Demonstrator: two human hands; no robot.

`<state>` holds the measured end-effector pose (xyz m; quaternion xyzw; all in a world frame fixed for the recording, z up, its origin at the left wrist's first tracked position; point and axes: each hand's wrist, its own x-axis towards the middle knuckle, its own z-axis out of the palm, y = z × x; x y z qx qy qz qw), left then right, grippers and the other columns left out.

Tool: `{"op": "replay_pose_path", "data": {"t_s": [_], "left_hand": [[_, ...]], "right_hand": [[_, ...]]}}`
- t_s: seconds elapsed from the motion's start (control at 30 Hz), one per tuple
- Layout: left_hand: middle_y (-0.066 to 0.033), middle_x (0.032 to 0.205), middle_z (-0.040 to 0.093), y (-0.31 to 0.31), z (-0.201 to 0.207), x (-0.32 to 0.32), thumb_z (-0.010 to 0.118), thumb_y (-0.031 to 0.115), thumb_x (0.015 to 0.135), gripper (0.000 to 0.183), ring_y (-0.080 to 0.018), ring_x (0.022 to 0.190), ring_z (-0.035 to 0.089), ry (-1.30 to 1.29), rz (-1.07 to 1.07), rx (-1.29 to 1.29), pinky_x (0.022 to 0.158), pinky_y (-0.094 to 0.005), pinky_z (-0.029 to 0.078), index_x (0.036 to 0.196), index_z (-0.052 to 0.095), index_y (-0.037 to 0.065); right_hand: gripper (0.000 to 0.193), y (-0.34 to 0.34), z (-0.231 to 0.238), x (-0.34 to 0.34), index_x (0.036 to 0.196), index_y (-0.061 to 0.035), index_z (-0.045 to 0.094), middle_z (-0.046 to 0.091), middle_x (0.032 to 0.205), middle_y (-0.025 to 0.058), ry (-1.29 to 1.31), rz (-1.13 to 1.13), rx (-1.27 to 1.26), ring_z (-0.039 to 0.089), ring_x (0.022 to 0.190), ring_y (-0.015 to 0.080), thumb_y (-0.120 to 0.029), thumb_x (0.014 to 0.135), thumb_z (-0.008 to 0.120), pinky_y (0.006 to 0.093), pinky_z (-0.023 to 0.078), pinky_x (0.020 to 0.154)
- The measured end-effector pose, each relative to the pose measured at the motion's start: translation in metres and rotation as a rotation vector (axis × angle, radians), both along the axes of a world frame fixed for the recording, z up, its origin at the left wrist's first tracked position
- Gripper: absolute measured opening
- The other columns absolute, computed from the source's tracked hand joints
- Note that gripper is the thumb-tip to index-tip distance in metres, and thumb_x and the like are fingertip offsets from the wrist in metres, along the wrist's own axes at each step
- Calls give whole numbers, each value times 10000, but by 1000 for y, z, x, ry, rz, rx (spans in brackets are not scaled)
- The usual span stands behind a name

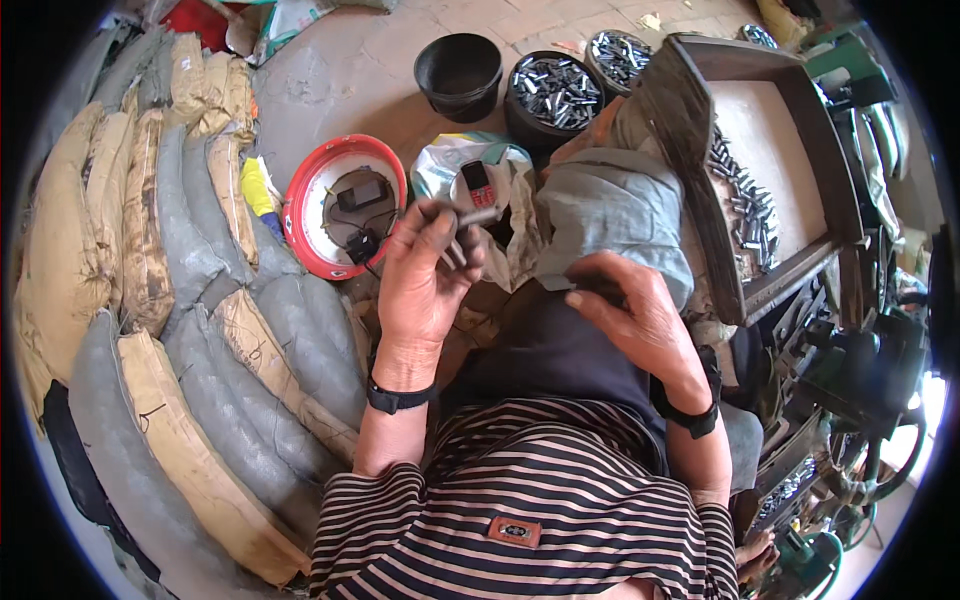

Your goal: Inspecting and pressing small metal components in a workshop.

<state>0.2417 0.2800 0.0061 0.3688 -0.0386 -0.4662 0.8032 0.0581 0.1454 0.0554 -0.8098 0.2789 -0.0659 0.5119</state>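
Raised over my lap, my left hand (pixel 430 265) is closed round small grey metal pieces (pixel 478 215); a short tube-like one sticks out beyond its fingertips. My right hand (pixel 640 310) hangs over my dark trousers, thumb and curled fingers apart, beside a grey-blue cloth (pixel 615 200). Nothing clearly shows in its grip, though its inner side is partly hidden. Right of the cloth, a tilted wooden tray (pixel 790 130) holds many short metal cylinders (pixel 745 200). Beyond my left hand a red and black keypad phone (pixel 478 186) lies on a plastic bag (pixel 450 150).
At left, a red-rimmed basin (pixel 294 180) holds a dark device and a cabled adapter. A black bucket (pixel 457 75) stands beside a bucket (pixel 535 125) filled with metal pieces; another filled container (pixel 620 55) is behind. Stacked sacks (pixel 180 210) line the left; green machinery (pixel 850 370) occupies the right.
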Motion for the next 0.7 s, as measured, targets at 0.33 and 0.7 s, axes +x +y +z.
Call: {"op": "replay_pose_path", "data": {"t_s": [0.33,0.7], "left_hand": [[-45,1033,608,107,-276,-5,617,138,891,155,-160,885,602,347,-45,430,756,-339,516,1032,593,80],[-47,813,621,200,-216,86,654,136,874,122,-145,671,608,225,236,568,543,-240,491,964,588,86]], "right_hand": [[190,3,11,-62,1020,33,612,632,891,51,21,-407,250,599,813,92,-63,860,643,213,464,693],[185,6,16,-70,1010,38,596,632,909,66,14,-448,211,621,806,127,-71,862,620,237,480,719]]}}
